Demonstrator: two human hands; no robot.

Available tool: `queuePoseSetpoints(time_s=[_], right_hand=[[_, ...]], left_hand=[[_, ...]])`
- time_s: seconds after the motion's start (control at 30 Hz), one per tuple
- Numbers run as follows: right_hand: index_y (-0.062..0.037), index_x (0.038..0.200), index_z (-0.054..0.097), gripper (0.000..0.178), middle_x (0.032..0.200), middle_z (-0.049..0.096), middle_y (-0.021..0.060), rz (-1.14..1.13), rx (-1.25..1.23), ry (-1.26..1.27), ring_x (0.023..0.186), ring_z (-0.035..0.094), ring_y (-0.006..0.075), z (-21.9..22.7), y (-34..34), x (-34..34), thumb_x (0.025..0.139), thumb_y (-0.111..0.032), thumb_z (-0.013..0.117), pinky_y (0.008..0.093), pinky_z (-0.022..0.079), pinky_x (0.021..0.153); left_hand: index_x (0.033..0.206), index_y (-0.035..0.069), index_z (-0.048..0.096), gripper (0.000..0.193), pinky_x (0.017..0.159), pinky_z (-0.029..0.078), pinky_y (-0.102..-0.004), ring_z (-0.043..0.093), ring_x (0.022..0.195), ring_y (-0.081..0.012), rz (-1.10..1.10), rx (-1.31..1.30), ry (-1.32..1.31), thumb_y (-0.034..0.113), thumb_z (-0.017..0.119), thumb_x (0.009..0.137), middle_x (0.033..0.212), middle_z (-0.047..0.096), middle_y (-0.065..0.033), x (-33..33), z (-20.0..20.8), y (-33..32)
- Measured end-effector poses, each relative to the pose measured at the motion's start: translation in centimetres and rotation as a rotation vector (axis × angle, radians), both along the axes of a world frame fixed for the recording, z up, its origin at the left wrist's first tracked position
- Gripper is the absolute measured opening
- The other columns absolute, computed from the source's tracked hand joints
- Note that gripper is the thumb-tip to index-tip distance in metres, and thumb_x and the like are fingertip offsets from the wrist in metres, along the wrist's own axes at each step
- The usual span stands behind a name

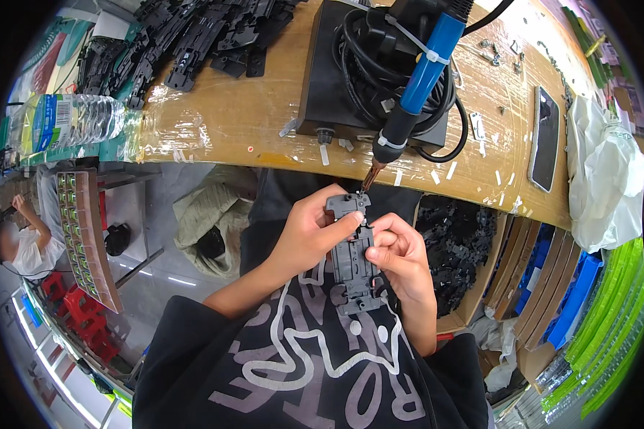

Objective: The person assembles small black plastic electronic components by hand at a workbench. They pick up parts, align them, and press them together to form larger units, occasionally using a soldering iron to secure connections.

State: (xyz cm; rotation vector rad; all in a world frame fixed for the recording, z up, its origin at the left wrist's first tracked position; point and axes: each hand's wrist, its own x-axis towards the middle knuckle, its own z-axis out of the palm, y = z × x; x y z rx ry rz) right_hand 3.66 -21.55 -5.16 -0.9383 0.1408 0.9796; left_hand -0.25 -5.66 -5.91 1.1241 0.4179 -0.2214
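Observation:
A long black moulded plastic chassis part (354, 268) is held upright over my lap, in front of the table edge. My left hand (315, 232) grips it near its far end, thumb laid across the top face. My right hand (406, 261) is closed at its right edge, with thumb and curled fingers pinching the side. Just above the far end is the copper-coloured tip of a soldering iron (426, 68) with a blue handle. Whether that tip touches the plastic I cannot tell.
The iron leans over a black box (322, 93) with coiled cable. Similar black parts (193, 43) lie piled at the far left, near a plastic bottle (68, 123). A phone (544, 139) and a white bag (605, 171) are at right. Below stands a carton of black pieces (454, 250).

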Motion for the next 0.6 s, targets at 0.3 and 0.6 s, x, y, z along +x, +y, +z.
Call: queuePoseSetpoints(time_s=[0.3, 0.6], right_hand=[[0.0022, 0.090, 0.045, 0.018, 0.074, 0.059, 0.0088, 0.000, 0.022, 0.009, 0.057, 0.056, 0.0094, -0.07, 0.09, 0.08, 0.075, 0.003, 0.056, 0.0197, 0.045, 0.042], [0.0018, 0.091, 0.044, 0.019, 0.075, 0.059, 0.0095, 0.010, 0.028, -0.003, 0.056, 0.055, 0.0100, -0.13, 0.09, 0.06, 0.075, 0.004, 0.055, 0.0210, 0.047, 0.041]], left_hand=[[0.088, -0.001, 0.052, 0.014, 0.063, 0.040, -0.0194, 0.050, 0.071, -0.0050, -0.027, 0.017, 0.004, 0.008, 0.055, 0.078, 0.078, 0.053, -0.0023, 0.00, -0.11, 0.27], [0.089, -0.001, 0.052, 0.014, 0.063, 0.040, -0.0194, 0.049, 0.070, -0.0050, -0.032, 0.008, -0.017, 0.008, 0.055, 0.079, 0.079, 0.053, -0.0024, 0.04, -0.42, 0.36]])
